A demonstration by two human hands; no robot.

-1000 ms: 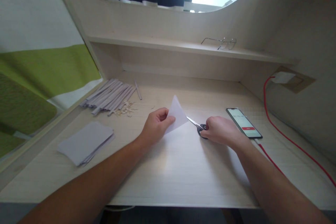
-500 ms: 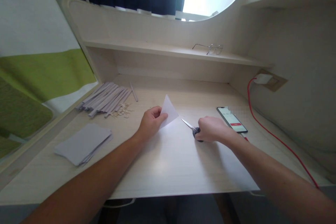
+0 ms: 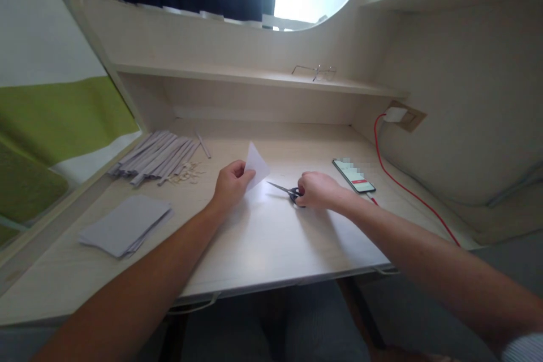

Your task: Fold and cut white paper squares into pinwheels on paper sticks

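We see both bare forearms stretched forward over the pale wood-grain desk [image 3: 271, 237], converging toward its middle. The left hand [image 3: 231, 184] rests low with its knuckles toward us, fingers curled and pinching the lower edge of a white paper sheet [image 3: 255, 163], which stands tilted up from the desk as a thin, flat pointed shape. The right hand [image 3: 316, 189] lies just right of it, fingers folded around the dark handles of the scissors [image 3: 285, 189]; the slim metal blades point left toward the paper, close together, tip near the sheet but not touching it as far as we can tell. The scissors rest on or just above the desk surface.

To the far left lies a fanned row of narrow grey folded paper strips [image 3: 156, 153], with small pale paper scraps [image 3: 186, 172] beside them. Nearer us on the left sits a loose stack of grey-white paper sheets [image 3: 125, 225], rectangular and matte. Right of the right hand lies a smartphone [image 3: 353, 175], screen lit, with a glossy red cable [image 3: 407, 192] curving up to a white charger [image 3: 395, 115] in the wall. Thin wire-framed glasses [image 3: 316, 72] rest on the shelf [image 3: 254, 76] above.
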